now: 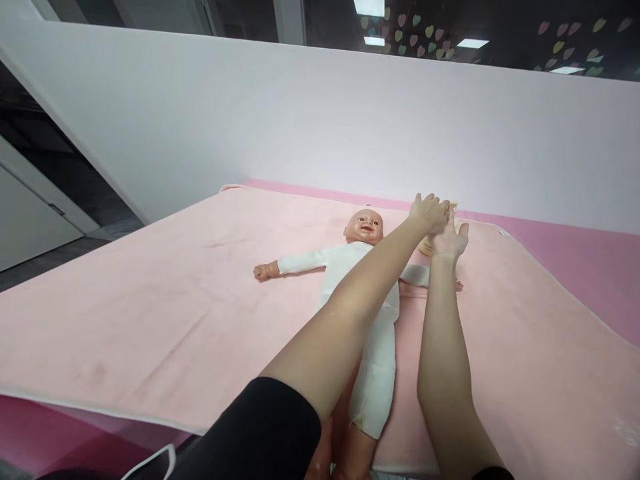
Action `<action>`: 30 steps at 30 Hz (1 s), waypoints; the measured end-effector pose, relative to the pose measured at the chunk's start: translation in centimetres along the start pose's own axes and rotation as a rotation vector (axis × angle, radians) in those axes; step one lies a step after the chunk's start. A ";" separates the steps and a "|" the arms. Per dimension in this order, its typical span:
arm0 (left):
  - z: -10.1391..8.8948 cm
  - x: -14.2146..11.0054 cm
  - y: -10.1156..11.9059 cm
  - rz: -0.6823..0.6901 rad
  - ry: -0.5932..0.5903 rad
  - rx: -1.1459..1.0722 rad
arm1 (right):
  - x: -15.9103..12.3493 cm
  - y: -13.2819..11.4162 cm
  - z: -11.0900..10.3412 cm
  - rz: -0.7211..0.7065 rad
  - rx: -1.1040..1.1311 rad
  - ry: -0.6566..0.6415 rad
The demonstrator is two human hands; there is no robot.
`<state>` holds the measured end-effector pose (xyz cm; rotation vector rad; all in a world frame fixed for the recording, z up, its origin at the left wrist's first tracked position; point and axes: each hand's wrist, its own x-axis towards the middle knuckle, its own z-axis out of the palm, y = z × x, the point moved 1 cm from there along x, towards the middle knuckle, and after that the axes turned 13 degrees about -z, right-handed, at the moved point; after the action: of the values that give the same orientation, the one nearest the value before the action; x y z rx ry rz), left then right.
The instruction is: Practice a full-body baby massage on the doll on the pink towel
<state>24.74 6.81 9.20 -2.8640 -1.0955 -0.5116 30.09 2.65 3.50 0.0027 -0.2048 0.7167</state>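
A baby doll (357, 273) in a white suit lies face up, arms spread, feet toward me. Past its outstretched arm on the right is a bottle with a pale yellow body (425, 247), mostly hidden by my hands. My left hand (428, 212) reaches across the doll to the bottle's upper part, back of the hand up, fingers apart. Whether it touches the bottle top is hidden. Just below and against it is my right hand (449, 241), palm turned up, thumb held out, its fingertips partly covered by the left fingers. My left forearm hides part of the doll's torso.
A pink blanket (150, 313) covers the table, with a darker pink surface (575, 267) showing at the right. A white wall panel (300, 113) rises behind, below dark glass with heart stickers (413, 40). A white cord (170, 460) hangs at the lower left.
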 end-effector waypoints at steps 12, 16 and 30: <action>0.0 -9.9 -3.2 0.025 0.082 -0.222 | -0.7 2.0 0.8 -0.037 -0.131 0.107; -0.9 -13.9 -6.0 -0.032 0.179 -0.313 | -2.7 4.9 3.4 0.086 -0.097 0.067; -0.1 -22.9 -11.7 0.180 0.676 0.012 | -16.8 15.2 3.8 0.316 -0.831 -0.280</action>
<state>1.12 0.84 1.11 -2.4155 -0.7035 -1.3088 7.14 2.96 3.02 -0.7386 -0.7730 0.9004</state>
